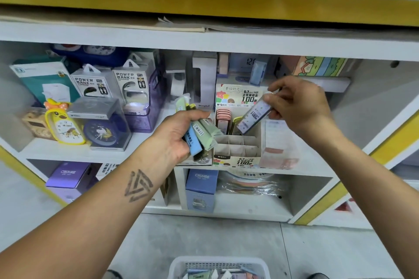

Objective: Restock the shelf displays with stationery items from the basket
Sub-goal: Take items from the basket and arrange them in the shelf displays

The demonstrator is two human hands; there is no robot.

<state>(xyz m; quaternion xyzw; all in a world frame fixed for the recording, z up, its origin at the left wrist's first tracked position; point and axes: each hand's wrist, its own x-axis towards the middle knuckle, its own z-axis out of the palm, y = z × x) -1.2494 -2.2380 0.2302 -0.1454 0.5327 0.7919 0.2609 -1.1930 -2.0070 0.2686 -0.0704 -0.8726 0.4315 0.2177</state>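
My left hand grips a fanned bundle of slim pencil-lead cases, green, blue and dark ones, just left of the cardboard display box. My right hand pinches one lilac lead case by its upper end and holds it tilted above the box's divided slots. A few pink and yellow cases stand in the back row of the box; the front slots show bare cardboard. The white basket sits on the floor at the bottom edge, with more packets inside.
The shelf also holds power-bank boxes, a yellow duck clock, a blue clock in a clear case and a pale pink box right of the display. Lower cubbies hold purple and blue boxes. An upper shelf board overhangs.
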